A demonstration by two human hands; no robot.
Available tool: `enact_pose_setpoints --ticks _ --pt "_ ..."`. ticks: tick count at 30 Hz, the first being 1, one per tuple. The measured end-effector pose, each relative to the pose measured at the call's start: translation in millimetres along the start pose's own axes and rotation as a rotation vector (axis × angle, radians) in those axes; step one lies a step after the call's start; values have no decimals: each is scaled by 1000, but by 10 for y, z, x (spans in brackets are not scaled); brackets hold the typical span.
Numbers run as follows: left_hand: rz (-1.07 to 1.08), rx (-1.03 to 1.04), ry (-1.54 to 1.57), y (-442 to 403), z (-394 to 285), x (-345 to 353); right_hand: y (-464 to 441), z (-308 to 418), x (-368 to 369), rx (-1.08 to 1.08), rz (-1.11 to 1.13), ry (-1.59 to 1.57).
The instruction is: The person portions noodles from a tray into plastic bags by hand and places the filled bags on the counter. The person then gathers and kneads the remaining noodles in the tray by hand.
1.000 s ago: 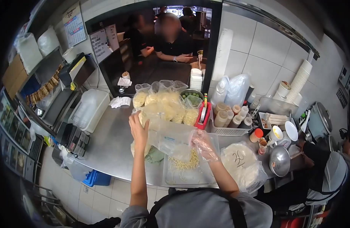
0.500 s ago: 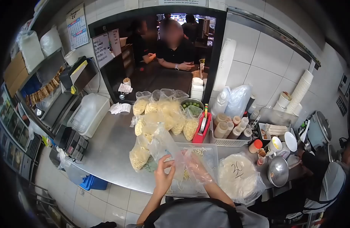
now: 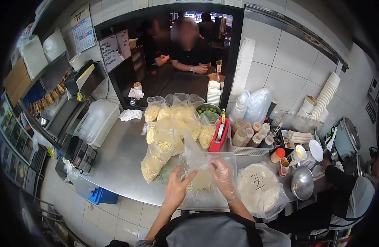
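Observation:
My right hand [image 3: 223,180], in a clear plastic glove, pinches the edge of an empty clear plastic bag [image 3: 192,151]. That bag hangs over a translucent plastic tub [image 3: 231,164] with loose yellow noodles [image 3: 199,186] in it. At the tub's left side is my bare left hand [image 3: 178,188], thumb and forefinger spread, holding nothing. Just beyond it, a filled bag of noodles [image 3: 153,168] leans on the counter among several more bags of noodles [image 3: 179,117]. A greenish sheet or bag [image 3: 164,175] lies partly hidden beside it.
Right of the tub lies a plastic-wrapped round stack [image 3: 259,187] marked with a number. A red tape dispenser [image 3: 219,136] and a basket of sauce bottles [image 3: 249,151] stand behind. A co-worker's arm [image 3: 341,185] is at right, near a metal bowl [image 3: 302,184]. People stand beyond the window.
My left hand has come away from the plastic bag and its fingers have spread. My right hand has moved slightly right, and the bag now trails from it, more gathered.

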State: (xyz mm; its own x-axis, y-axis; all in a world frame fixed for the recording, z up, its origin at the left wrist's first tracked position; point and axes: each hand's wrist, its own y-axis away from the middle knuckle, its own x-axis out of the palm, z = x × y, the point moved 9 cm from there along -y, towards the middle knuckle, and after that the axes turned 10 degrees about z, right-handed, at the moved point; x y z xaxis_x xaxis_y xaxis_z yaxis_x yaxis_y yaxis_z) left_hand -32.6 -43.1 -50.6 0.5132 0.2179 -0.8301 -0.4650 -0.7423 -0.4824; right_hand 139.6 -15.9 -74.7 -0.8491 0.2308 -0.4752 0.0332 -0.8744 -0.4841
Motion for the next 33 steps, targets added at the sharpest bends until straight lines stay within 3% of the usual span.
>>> enact_pose_setpoints --ticks 3,6,9,12,15,18,21,24,27,30,33 --pt "384 -145 -38 175 153 388 18 292 165 -214 33 183" --pt "563 -115 83 406 216 609 169 510 402 -401 61 362" --pt "393 -181 240 580 449 884 326 572 565 -502 71 393" --pt "144 -408 665 643 657 854 388 623 668 -462 139 404" --pt "-122 -666 1346 779 882 1047 398 639 675 -456 153 361" --pt "-213 -529 1684 792 1011 1312 458 569 779 -447 115 257" --pt "-241 -732 1815 802 864 1284 424 693 752 -407 113 295" --pt "-310 -666 1986 677 609 1118 451 583 776 -353 108 250" --pt "-275 -620 2209 786 532 1422 497 671 785 -418 135 242" --pt "-51 -504 2232 827 673 1733 537 766 761 -492 126 199" --pt "-50 -619 1909 337 567 1204 400 820 568 -426 28 137"
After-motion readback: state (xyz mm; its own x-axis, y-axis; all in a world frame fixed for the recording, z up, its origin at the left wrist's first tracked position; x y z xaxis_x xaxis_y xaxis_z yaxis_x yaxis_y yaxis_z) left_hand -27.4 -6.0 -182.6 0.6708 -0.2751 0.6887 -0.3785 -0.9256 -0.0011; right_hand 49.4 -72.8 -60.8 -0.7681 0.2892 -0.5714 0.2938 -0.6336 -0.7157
